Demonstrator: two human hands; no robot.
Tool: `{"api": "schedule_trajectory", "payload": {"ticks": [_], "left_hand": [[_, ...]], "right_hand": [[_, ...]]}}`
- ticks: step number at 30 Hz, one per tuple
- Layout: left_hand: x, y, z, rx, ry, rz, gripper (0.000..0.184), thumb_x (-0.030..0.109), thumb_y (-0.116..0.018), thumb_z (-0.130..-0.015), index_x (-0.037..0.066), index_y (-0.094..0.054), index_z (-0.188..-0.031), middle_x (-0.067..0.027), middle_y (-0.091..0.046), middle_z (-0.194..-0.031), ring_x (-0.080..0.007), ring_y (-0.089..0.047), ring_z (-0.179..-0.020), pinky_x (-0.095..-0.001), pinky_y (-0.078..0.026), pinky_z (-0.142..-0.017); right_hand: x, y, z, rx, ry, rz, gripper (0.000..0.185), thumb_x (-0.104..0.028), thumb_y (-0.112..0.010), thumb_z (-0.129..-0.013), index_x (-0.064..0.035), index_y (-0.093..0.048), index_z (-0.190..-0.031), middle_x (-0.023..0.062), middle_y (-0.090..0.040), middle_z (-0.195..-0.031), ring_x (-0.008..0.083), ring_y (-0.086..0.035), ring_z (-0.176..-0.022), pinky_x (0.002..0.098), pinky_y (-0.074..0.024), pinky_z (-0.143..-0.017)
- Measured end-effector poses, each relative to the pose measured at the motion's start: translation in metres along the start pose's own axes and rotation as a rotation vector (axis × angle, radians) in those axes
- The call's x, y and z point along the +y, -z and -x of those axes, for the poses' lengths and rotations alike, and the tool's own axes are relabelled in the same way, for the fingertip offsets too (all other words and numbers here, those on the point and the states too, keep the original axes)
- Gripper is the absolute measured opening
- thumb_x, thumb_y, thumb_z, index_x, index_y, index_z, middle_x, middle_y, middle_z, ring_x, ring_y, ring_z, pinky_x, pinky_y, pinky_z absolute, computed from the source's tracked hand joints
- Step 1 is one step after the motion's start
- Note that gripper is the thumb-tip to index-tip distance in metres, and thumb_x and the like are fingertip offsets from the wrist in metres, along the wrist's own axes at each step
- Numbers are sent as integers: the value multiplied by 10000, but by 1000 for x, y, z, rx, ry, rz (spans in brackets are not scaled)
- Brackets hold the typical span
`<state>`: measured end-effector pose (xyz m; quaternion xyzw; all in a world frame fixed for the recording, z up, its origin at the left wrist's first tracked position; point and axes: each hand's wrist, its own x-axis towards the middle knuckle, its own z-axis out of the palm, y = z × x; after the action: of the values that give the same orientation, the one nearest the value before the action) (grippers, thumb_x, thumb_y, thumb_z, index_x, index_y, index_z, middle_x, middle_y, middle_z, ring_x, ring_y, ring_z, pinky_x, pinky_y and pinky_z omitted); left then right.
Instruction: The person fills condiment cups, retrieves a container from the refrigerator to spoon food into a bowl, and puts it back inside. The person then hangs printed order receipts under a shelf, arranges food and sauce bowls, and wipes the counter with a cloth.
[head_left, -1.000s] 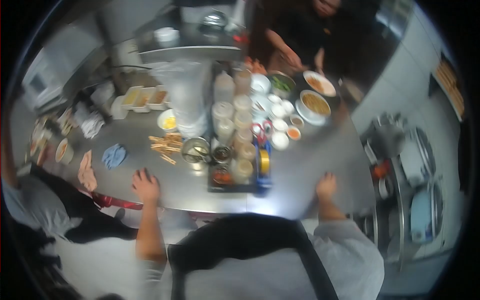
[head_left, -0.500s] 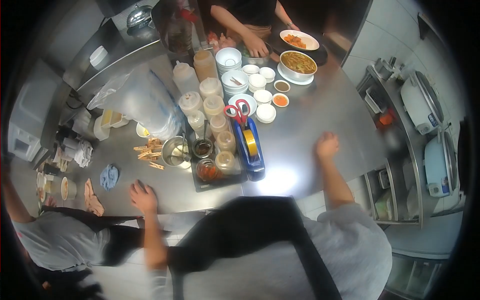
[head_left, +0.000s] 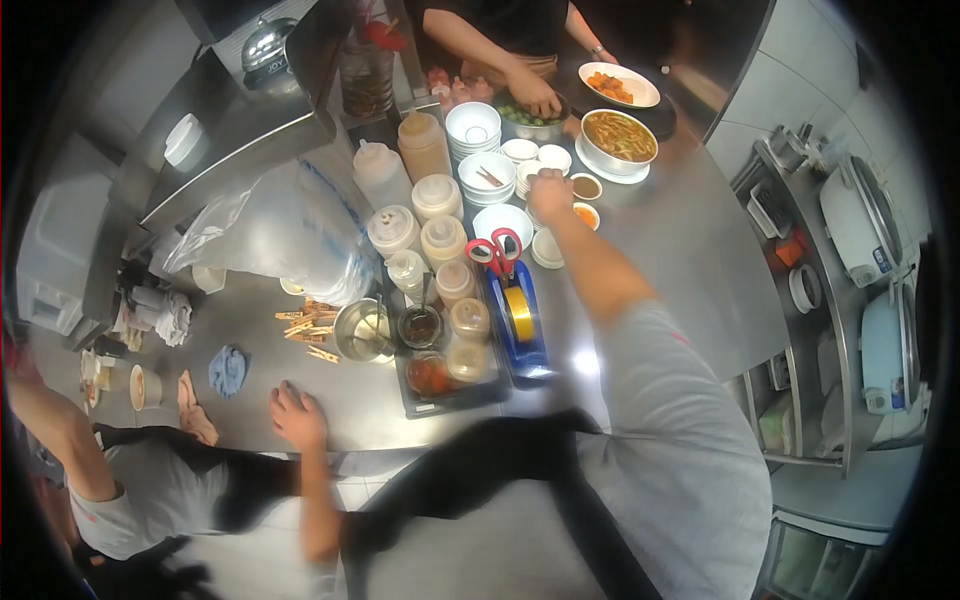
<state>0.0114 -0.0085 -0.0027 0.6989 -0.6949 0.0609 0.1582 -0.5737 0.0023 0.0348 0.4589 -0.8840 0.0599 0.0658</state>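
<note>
My right hand [head_left: 549,197] is stretched over the stacks of small white dishes [head_left: 547,249], its fingers curled down among them. The fingertips are hidden, so what they grip, if anything, does not show. Close beside that hand are a dish of brown sauce [head_left: 587,186] and a dish of orange sauce [head_left: 587,215], the latter partly covered by my wrist. My left hand [head_left: 297,416] lies with fingers apart on the steel counter near its front edge, holding nothing. The blue tape dispenser [head_left: 523,330] and red-handled scissors [head_left: 494,251] are left of my right forearm.
Squeeze bottles [head_left: 437,198] and sauce jars stand in a black tray [head_left: 450,402]. White bowls [head_left: 487,172], a noodle bowl [head_left: 619,137] and a plate of orange food [head_left: 606,88] are farther back. Across the counter, a co-worker's hand [head_left: 534,94] is in a metal bowl; another person works at left.
My right hand has moved from the bare counter at right, forward and left onto the small white dishes. My left hand stays on the counter. The view has shifted slightly.
</note>
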Motion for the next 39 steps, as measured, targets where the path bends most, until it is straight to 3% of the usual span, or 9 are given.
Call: {"api": "schedule_trajectory", "payload": {"ticks": [4, 9, 12, 15, 21, 24, 27, 33, 39], "left_hand": [[-2, -2, 1, 19, -7, 1, 489, 312, -506, -881, 182, -438, -1347, -94, -396, -1405, -301, -381, -1293, -536, -286, -1020], [-4, -5, -1, 30, -17, -7, 482, 320, -501, -885, 191, -440, -1345, -95, -398, -1406, -304, -381, -1296, -535, -297, -1016], [-5, -6, -1, 33, -33, -34, 493, 304, -507, -873, 171, -444, -1344, -113, -407, -1404, -302, -383, -1295, -503, -302, -1013], [-4, -5, -1, 41, -34, -39, 493, 310, -512, -871, 174, -447, -1340, -109, -411, -1398, -298, -390, -1287, -496, -307, -1012], [-4, -2, -1, 42, -31, -46, 487, 300, -525, -868, 172, -451, -1331, -106, -421, -1381, -287, -382, -1290, -487, -305, -1019], [-3, -3, 0, 34, -19, -34, 483, 289, -529, -866, 172, -453, -1328, -107, -419, -1382, -285, -378, -1294, -487, -298, -1027], [-1, -3, -4, 35, -3, -22, 480, 287, -528, -867, 175, -453, -1328, -106, -415, -1386, -284, -375, -1298, -486, -293, -1033], [-3, -5, -2, 35, 3, -27, 491, 295, -530, -863, 184, -449, -1334, -105, -408, -1398, -285, -372, -1302, -489, -293, -1028], [-4, -4, -2, 31, 1, 1, 493, 293, -529, -858, 183, -454, -1333, -106, -413, -1399, -290, -364, -1309, -500, -283, -1030]], "right_hand": [[-6, 17, -1, -7, -110, -83, 319, -258, -616, -812, -152, -632, -1113, 90, -581, -1191, 266, -536, -1120, 452, -451, -897], [14, 56, 82, -383, 10, -417, 268, -220, -655, -761, -98, -646, -999, 130, -582, -1131, 341, -511, -1109, 404, -448, -898], [17, 15, 141, 149, 160, -371, 279, -157, -719, -698, -86, -625, -951, 129, -592, -1083, 334, -522, -1071, 397, -457, -869], [15, -19, 152, 337, 190, -556, 294, -105, -741, -665, -79, -604, -924, 125, -596, -1055, 329, -523, -1052, 391, -456, -861], [16, -37, 162, 423, 104, -675, 287, -101, -735, -672, -64, -584, -913, 151, -610, -967, 343, -565, -941, 406, -473, -818], [14, -25, 169, 318, -287, -1022, 295, -110, -744, -673, -53, -582, -913, 155, -614, -927, 345, -582, -881, 396, -476, -793], [17, -10, 149, 539, -117, -1077, 290, -105, -752, -669, -44, -592, -902, 144, -616, -923, 331, -587, -872, 379, -472, -787], [27, -3, 79, 505, 213, -648, 274, -89, -775, -661, -43, -607, -872, 115, -620, -913, 307, -580, -903, 379, -460, -795], [30, 10, 65, 305, 154, -516, 165, -191, -763, -693, -81, -661, -762, 75, -668, -906, 289, -583, -894, 395, -470, -769]]}}
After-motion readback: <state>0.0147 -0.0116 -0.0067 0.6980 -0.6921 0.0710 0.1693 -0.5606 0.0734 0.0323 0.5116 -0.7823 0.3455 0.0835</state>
